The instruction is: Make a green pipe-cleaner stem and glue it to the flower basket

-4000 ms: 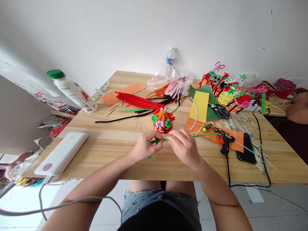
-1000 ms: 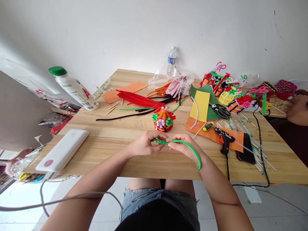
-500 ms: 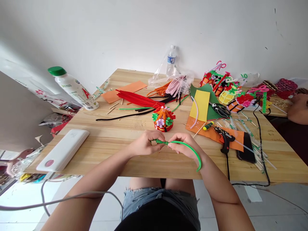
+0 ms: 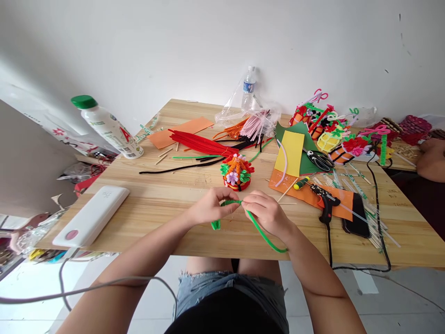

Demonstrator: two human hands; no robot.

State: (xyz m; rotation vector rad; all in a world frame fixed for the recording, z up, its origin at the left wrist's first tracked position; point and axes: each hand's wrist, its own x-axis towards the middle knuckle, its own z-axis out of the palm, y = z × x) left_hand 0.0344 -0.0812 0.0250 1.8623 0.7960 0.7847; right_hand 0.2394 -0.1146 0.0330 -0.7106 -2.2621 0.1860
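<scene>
A green pipe cleaner (image 4: 264,235) runs between my two hands, its loose tail curving down below the right one. My left hand (image 4: 214,205) pinches the coiled part, and a short green end pokes out under its fingers. My right hand (image 4: 264,209) grips the same pipe cleaner with bent fingers, close to the left fingertips. A thin stick shows just beyond the right hand. Behind both hands stands a small round basket (image 4: 236,172) decorated with orange, red, green and lilac pipe-cleaner flowers.
Red pipe cleaners (image 4: 201,142) lie behind the basket. To the right are scissors (image 4: 320,160), a glue gun (image 4: 327,202), a phone (image 4: 359,216) and decorated baskets (image 4: 332,139). A power bank (image 4: 91,217) and white bottle (image 4: 109,129) stand left. Another person's arm (image 4: 431,160) shows far right.
My right hand has turned over the pipe cleaner, and its tail has swung from above that hand to below it. A green end now shows beneath my left hand.
</scene>
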